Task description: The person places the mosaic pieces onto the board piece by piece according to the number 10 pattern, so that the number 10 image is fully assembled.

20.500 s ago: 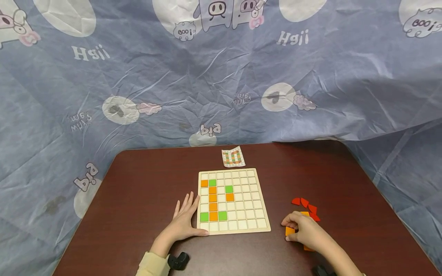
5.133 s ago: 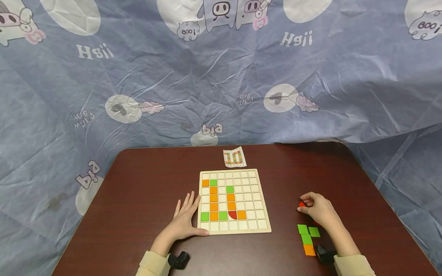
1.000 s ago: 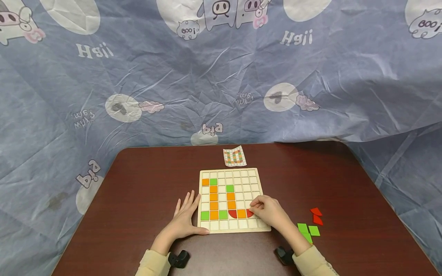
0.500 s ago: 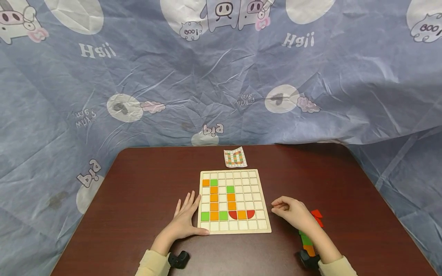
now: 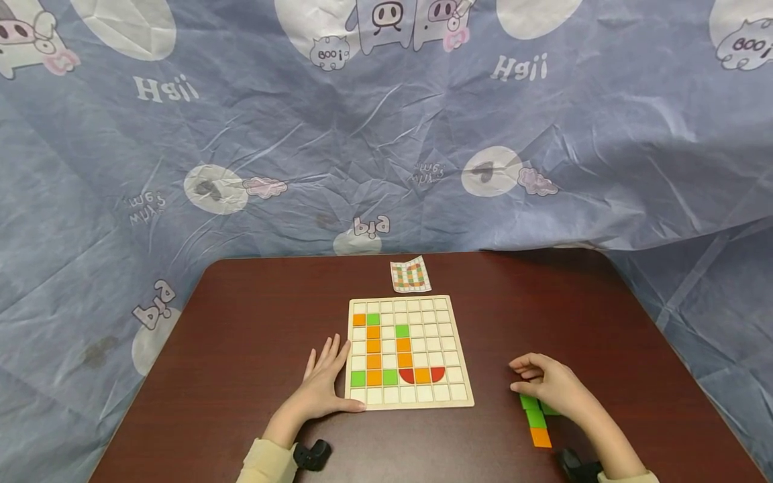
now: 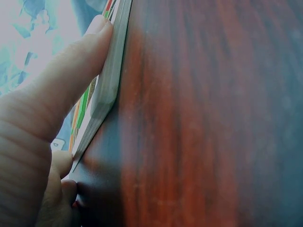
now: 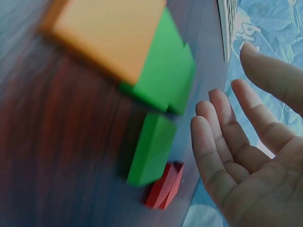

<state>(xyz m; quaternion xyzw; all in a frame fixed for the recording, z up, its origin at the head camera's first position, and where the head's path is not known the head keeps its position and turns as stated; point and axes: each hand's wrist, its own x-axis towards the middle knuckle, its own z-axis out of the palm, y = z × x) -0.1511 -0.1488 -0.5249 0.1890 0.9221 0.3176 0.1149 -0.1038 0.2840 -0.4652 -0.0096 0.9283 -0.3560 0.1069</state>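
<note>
My left hand [image 5: 323,389] lies spread at the lower left corner of a wooden grid board [image 5: 410,400], its thumb along the front edge and fingers by the left side. Set in the board are orange and green square tiles and two red quarter-round tiles, one [image 5: 407,376] on each side of an orange tile [image 5: 422,376]. My right hand [image 5: 552,386] hovers over the loose tiles at the right, fingers loosely bent and nothing between them. Near it are green tiles [image 7: 154,149], an orange tile [image 5: 540,437] and red pieces [image 7: 164,186], which the hand hides in the head view.
A small printed pattern card [image 5: 410,275] lies behind the board. A patterned blue cloth [image 5: 386,134] hangs behind the dark brown table [image 5: 266,308]. Black wrist devices [image 5: 312,456] sit at both wrists.
Orange tiles and two red quarter-round tiles have been added to the board over the earlier frames. My right hand let go of the second red tile and moved right to the loose tiles.
</note>
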